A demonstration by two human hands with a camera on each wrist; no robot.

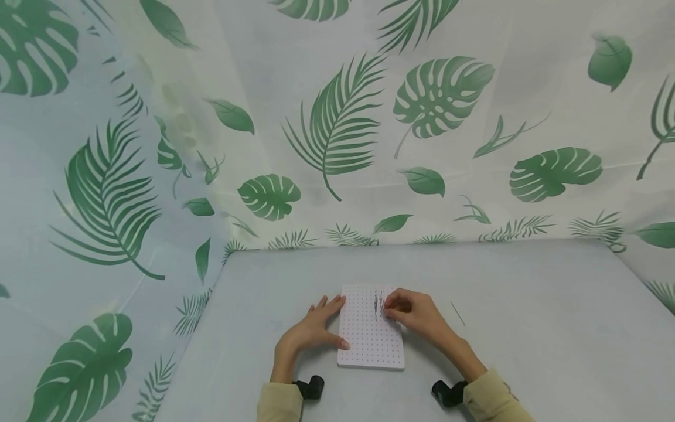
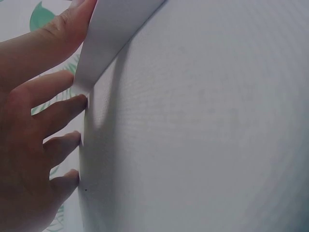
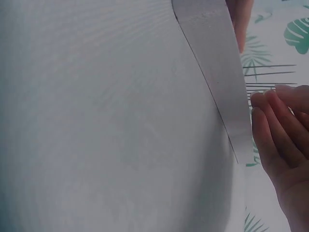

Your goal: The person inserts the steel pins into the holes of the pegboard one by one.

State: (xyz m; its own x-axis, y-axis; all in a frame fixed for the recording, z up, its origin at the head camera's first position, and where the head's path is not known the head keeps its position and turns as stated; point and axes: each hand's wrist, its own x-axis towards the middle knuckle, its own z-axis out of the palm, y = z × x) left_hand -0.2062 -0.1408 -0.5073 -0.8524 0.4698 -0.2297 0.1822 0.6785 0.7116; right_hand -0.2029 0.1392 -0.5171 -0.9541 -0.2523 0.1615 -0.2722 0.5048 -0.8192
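Note:
A white board (image 1: 369, 346) dotted with rows of small holes lies on the table. Several thin dark pins (image 1: 376, 305) stand upright in its upper right part; in the right wrist view these pins (image 3: 270, 74) project from the board's face. My left hand (image 1: 313, 328) has its fingers spread and rests at the board's left edge, thumb and index finger touching it. Over the board's right side, my right hand (image 1: 416, 313) pinches a thin pin between thumb and fingertips, next to the standing ones. The fingers partly hide that pin.
One loose thin pin (image 1: 457, 313) lies on the grey-white table (image 1: 527, 328) to the right of the board. A leaf-printed cloth (image 1: 337, 223) hangs behind the table and along its left. Black wrist cameras (image 1: 448, 394) sit at both wrists.

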